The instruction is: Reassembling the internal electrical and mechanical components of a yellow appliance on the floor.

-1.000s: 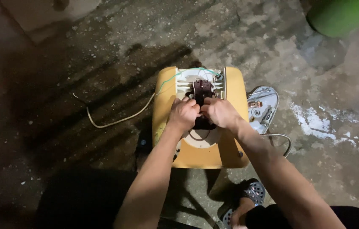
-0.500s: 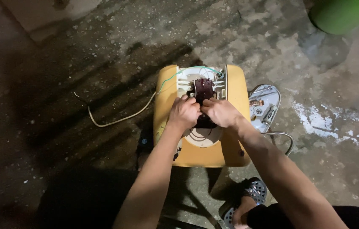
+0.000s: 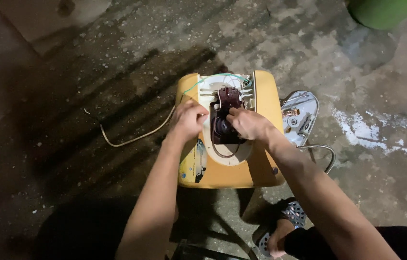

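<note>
Left hand (image 3: 187,119) having shifted leftward off dark motor (image 3: 225,120), now curling over yellow appliance housing (image 3: 261,168) edge; right hand (image 3: 247,124) pinching motor; grey cover (image 3: 300,117) lying beside.

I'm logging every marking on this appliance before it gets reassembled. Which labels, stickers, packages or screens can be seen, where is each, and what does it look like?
Sticker: on the yellow appliance housing, near its left front corner, just below the left hand; roughly oval, pale with blue, yellow and dark patches, print too small to make out.
No packages, signs or screens are in view.
</note>
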